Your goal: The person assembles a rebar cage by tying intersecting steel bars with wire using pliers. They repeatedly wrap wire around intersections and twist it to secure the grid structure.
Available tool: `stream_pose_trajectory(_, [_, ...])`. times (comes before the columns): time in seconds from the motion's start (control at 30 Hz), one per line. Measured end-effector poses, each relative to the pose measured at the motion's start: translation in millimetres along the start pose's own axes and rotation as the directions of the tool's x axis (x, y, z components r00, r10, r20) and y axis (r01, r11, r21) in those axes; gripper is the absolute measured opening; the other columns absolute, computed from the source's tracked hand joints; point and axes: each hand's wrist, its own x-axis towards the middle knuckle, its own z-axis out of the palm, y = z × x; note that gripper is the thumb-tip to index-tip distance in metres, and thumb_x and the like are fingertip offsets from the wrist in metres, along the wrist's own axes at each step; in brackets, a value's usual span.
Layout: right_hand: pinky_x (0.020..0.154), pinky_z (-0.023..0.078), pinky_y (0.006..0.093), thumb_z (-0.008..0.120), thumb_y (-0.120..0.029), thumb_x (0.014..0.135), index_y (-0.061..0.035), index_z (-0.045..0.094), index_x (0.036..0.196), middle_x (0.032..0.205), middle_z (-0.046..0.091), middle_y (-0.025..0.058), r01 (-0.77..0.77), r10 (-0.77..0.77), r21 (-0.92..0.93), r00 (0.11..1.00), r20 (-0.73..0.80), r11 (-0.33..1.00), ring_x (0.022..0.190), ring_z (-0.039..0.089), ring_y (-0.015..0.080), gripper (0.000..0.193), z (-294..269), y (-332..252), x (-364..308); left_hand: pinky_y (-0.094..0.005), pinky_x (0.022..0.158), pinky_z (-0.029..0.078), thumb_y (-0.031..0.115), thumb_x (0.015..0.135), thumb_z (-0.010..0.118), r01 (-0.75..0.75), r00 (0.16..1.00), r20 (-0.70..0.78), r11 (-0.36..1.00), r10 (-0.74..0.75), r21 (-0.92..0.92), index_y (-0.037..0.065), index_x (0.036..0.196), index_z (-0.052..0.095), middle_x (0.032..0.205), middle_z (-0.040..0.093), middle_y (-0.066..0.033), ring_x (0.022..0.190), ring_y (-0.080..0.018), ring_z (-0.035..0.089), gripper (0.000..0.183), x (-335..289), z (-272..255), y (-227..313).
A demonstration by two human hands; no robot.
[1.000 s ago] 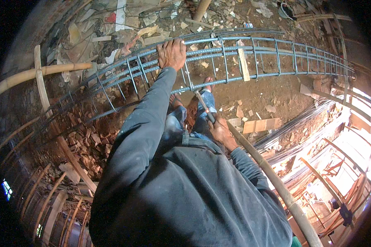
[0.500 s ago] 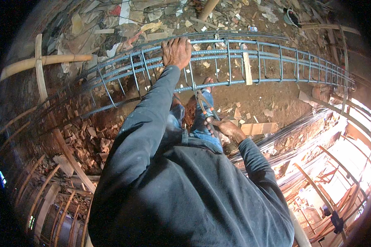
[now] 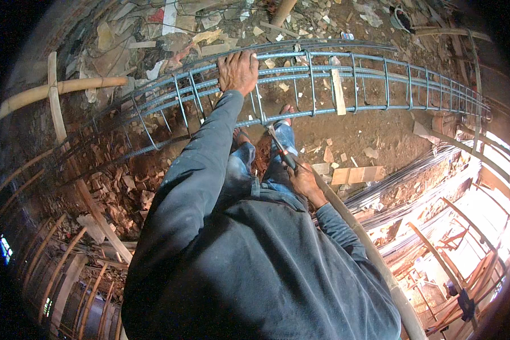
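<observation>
A long cage of steel reinforcing bars [image 3: 354,79] with rectangular stirrups stretches across in front of me. My left hand [image 3: 238,72] is closed over its far upper bar, fingers wrapped around the steel. In my right hand [image 3: 305,183] is a pair of pincers [image 3: 277,139] with orange-red on the handles. Its handles are squeezed close together. The jaws meet the near lower bar beside a stirrup; whether they bite on a wire there is too small to tell. A thin wooden strip [image 3: 338,92] lies upright across the cage, right of both hands.
My bare feet [image 3: 287,109] stand on the dirt by the cage. A bamboo pole [image 3: 351,220] slants past my right arm. Loose steel rods [image 3: 402,173] lie to the right, near a flat board [image 3: 357,175]. Another bamboo pole [image 3: 90,83] and rubble [image 3: 116,187] are at left.
The pincers' handles have come together, and my right hand has turned and dropped slightly. The bamboo pole by my right arm now shows more. My left hand keeps its hold on the bar.
</observation>
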Motion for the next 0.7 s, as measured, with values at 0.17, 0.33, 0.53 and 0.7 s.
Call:
stream_pose_trajectory(0.17, [0.075,0.055,0.0492,0.062,-0.029,0.104,-0.0114,0.065,0.129,0.091,0.069,0.025,0.011,-0.01,0.022,0.999,-0.035,1.0,0.082,0.067,0.0447,0.03,-2,-23,-2,-0.0569,0.107,0.035,0.037,0.106,0.047,0.021,1.0,0.006,1.0,-0.021,0.0,0.008,0.125,0.068,0.122,0.07,-0.0148,0.115,-0.0332,0.061,0.041,-1,1,0])
stream_pose_trajectory(0.33, [0.06,0.054,0.0341,0.058,-0.05,0.105,-0.0026,0.063,0.102,0.079,0.065,0.0055,-0.463,0.247,0.483,0.861,0.445,0.743,0.065,0.062,0.0142,0.048,-7,-39,3,-0.0585,0.111,0.033,0.038,0.106,0.045,0.012,1.0,0.013,1.0,-0.012,-0.018,0.007,0.125,0.068,0.124,0.07,-0.0146,0.121,-0.0332,0.06,0.043,-2,1,-1])
stream_pose_trajectory(0.53, [0.064,0.056,0.0384,0.069,-0.046,0.1,-0.0031,0.065,0.109,0.086,0.067,0.0077,-0.694,0.095,0.584,0.674,0.732,0.42,0.068,0.065,0.0201,0.044,-36,-22,12,-0.0601,0.112,0.033,0.036,0.105,0.045,0.038,0.997,0.066,0.999,-0.037,-0.02,0.007,0.127,0.067,0.127,0.069,-0.0147,0.123,-0.0336,0.059,0.042,0,0,-1])
stream_pose_trajectory(0.7, [0.067,0.056,0.0331,0.082,-0.038,0.089,-0.0047,0.071,0.1,0.084,0.073,0.005,-0.514,0.106,0.422,0.719,0.687,0.747,0.064,0.066,0.0184,0.037,-39,-16,20,-0.061,0.113,0.032,0.036,0.106,0.046,0.046,0.997,0.059,0.998,-0.044,-0.036,0.007,0.126,0.067,0.127,0.069,-0.0154,0.121,-0.0337,0.06,0.042,0,-3,1])
